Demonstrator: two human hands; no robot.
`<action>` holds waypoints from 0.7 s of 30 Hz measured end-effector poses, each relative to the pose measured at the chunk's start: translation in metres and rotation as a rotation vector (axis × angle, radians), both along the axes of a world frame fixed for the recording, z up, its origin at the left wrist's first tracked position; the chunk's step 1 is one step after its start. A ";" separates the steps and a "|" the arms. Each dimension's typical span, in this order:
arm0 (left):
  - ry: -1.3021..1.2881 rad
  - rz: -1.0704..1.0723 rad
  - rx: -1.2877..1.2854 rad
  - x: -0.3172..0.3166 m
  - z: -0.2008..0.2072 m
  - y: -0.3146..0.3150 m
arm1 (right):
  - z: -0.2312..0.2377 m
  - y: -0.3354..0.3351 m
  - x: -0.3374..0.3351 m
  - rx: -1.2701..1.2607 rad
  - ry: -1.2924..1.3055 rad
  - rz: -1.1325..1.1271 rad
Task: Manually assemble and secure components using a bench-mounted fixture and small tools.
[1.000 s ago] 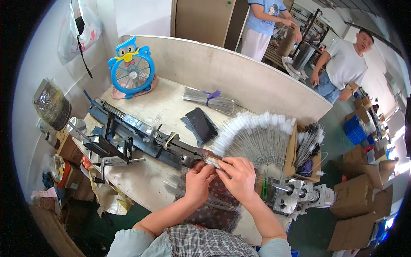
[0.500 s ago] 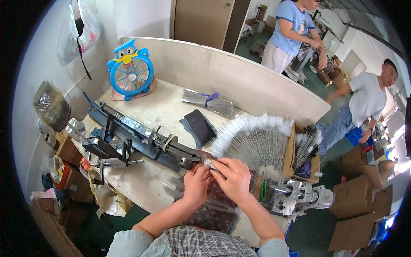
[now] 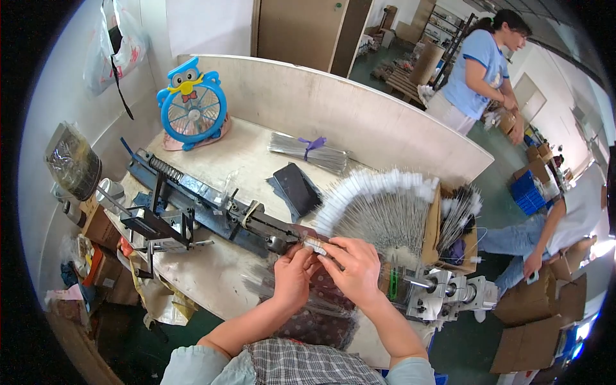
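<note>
Both of my hands meet in front of me at the near end of a long black metal machine [image 3: 212, 205]. My left hand [image 3: 294, 277] is closed in a pinch, its fingertips at a small white brush [image 3: 314, 244]. My right hand [image 3: 354, 268] pinches the same brush from the right, thumb and fingers bent around it. Fingers hide much of the brush and its wire stem. Just beyond my right hand, many thin wire brushes [image 3: 385, 221] with white bristle ends lie fanned out. Loose wires and a dark dotted cloth [image 3: 321, 321] lie under my wrists.
A silver clamp-like machine [image 3: 452, 295] stands at the table's right edge, beside a cardboard box [image 3: 459, 247] of brushes. Further back lie a dark phone-like slab [image 3: 295, 189], a wire bundle [image 3: 308, 153] and a blue fan [image 3: 194, 109]. Two people are beyond the partition [image 3: 385, 109].
My hands stay almost in place; slightly more of the white brush shows between them. Beyond the partition, the person in blue has shifted right and the person in grey has bent lower.
</note>
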State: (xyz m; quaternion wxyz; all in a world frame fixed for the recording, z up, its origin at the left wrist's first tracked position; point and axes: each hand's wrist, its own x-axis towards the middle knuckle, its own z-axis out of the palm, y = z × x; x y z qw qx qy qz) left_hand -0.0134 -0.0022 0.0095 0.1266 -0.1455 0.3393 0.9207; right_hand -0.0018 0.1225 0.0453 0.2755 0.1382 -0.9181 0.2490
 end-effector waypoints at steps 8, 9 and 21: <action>0.058 -0.038 0.015 -0.003 -0.003 0.001 | 0.007 0.005 0.000 0.056 0.018 -0.006; 0.040 -0.042 0.025 -0.001 -0.001 0.003 | 0.009 0.007 0.002 0.068 0.026 -0.032; -0.054 -0.035 -0.057 -0.001 -0.005 -0.008 | -0.017 0.018 0.012 0.205 -0.119 -0.043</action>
